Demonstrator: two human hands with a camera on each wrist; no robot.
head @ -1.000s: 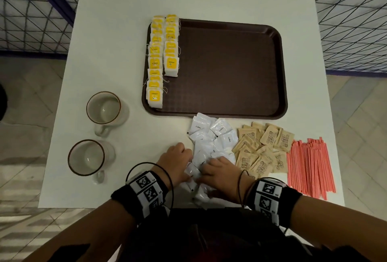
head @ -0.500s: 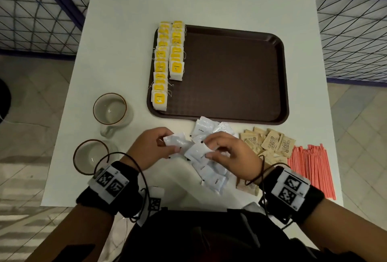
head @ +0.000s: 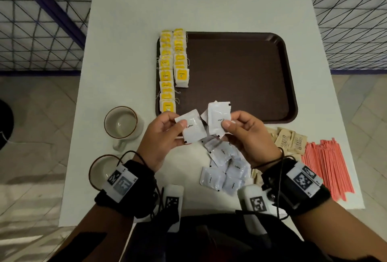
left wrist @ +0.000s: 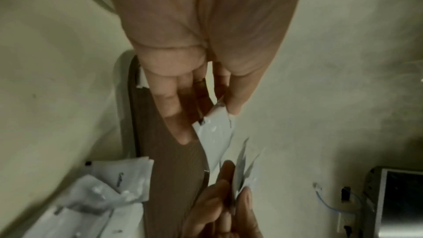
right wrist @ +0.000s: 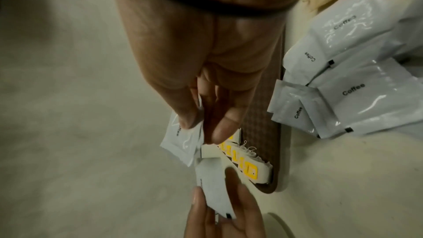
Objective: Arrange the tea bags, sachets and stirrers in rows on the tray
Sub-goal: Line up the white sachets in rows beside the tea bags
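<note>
Squaring the glossy white foil coffee sachets into one flat stack comes first: left hand (head: 161, 136) pinches one sachet (head: 191, 128) thumb-on-top, right hand (head: 249, 136) pinches what looks like 2-3 more (head: 217, 119), count unclear. Then lay them next to the yellow-tagged paper tea bags (head: 173, 67) on the dark brown plastic tray (head: 240, 73).

Vs 0.5 s ago, both hands have lifted off the table pile (head: 224, 169), nearer the tray.
</note>
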